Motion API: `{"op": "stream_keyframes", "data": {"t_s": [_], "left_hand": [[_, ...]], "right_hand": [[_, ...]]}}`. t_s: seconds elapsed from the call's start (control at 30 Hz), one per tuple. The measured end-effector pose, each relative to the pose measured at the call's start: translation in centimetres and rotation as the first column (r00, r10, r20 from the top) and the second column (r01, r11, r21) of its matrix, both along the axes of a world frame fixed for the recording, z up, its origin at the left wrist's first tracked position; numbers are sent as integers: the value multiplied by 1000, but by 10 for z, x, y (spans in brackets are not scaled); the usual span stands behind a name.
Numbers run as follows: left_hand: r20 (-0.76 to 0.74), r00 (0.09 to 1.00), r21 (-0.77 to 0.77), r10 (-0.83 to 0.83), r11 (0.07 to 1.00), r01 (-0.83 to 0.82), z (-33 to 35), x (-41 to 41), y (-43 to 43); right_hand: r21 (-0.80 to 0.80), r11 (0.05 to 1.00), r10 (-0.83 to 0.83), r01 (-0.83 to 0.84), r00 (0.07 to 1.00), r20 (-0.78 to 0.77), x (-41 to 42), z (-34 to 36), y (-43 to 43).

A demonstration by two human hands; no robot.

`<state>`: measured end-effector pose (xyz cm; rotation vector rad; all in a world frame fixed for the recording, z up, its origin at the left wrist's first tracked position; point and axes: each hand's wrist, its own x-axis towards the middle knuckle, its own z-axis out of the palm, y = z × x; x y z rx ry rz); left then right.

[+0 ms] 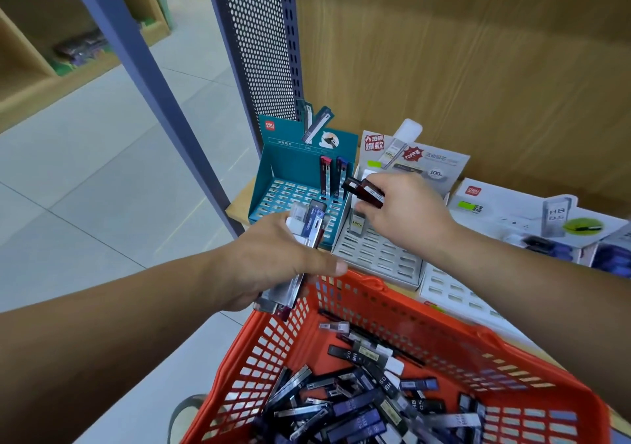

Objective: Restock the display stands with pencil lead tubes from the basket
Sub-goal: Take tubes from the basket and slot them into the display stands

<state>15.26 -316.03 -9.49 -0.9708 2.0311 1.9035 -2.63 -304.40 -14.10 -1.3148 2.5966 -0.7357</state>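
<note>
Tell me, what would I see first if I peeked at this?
The big orange basket sits at the bottom, with a heap of pencil lead tubes inside. Just above it, the left hand grips a bundle of tubes, and the right hand pinches one dark red tube by the teal stand and grey stand.

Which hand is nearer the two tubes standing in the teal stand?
Right. The right hand, pinching a dark red tube, is just right of the standing tubes; the left hand, gripping a bundle, is lower, at the teal stand's front edge.
</note>
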Motion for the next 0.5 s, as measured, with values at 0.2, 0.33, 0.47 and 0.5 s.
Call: {"op": "stream_keyframes", "data": {"t_s": [0.2,0.33,0.47,0.5], "left_hand": [[15,1000,-26,27,999,-26,-1,0,-1],[25,999,-24,32,999,-32,-3,-2,-1],[24,999,-20,26,999,-26,-4,-4,1],[25,999,-20,23,1000,-23,-4,-4,0]], "right_hand": [[46,999,-14,13,1000,6,-1,6,-5],[-1,998,-64,64,997,45,-7,3,-1],[-30,999,-27,28,1000,11,-4,-3,6],[-11,1000,-22,21,999,-37,-2,-3,6]]}}
